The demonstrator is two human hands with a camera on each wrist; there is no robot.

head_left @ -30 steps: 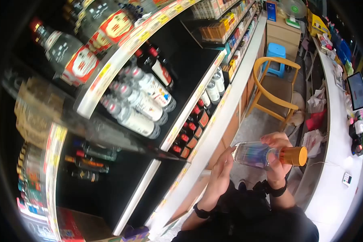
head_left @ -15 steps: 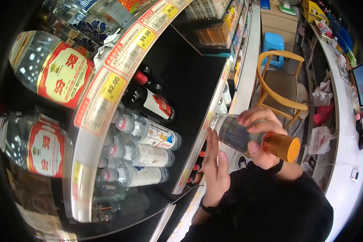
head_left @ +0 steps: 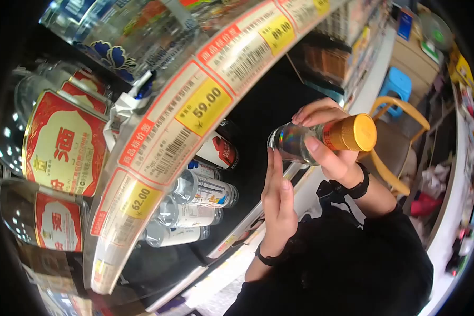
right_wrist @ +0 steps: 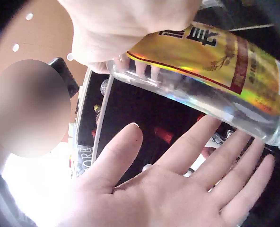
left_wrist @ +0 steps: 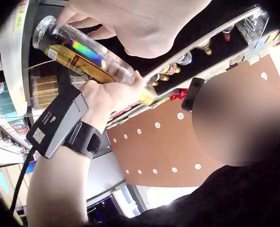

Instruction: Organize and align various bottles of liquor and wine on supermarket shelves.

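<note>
A clear glass liquor bottle (head_left: pixel 296 143) with a gold cap (head_left: pixel 359 133) lies tilted in front of the shelf, its base pointing left. My right hand (head_left: pixel 332 145) grips it near the capped end, thumb on one side and fingers over the other. With straight fingers, my left hand (head_left: pixel 280 213) touches the base end. A yellow-gold label (right_wrist: pixel 201 56) shows on the bottle in the right wrist view. In that view the left palm (right_wrist: pixel 178 189) faces the camera with its fingers spread along the bottle's lower side. The left wrist view shows the right hand (left_wrist: pixel 114 97) round the bottle too.
A shelf edge with price tags (head_left: pixel 195 105) curves close by on the left. Large red-labelled bottles (head_left: pixel 66 142) stand above it, and white-labelled bottles (head_left: pixel 195 216) stand below. A wooden chair (head_left: pixel 400 121), a blue stool (head_left: pixel 395 89) and a white counter (head_left: pixel 442 221) are to the right.
The head view has come closer to the shelf, and the price tags look larger. Both hands and the bottle have shifted up in view, towards the dark shelf. The right hand keeps its grip.
</note>
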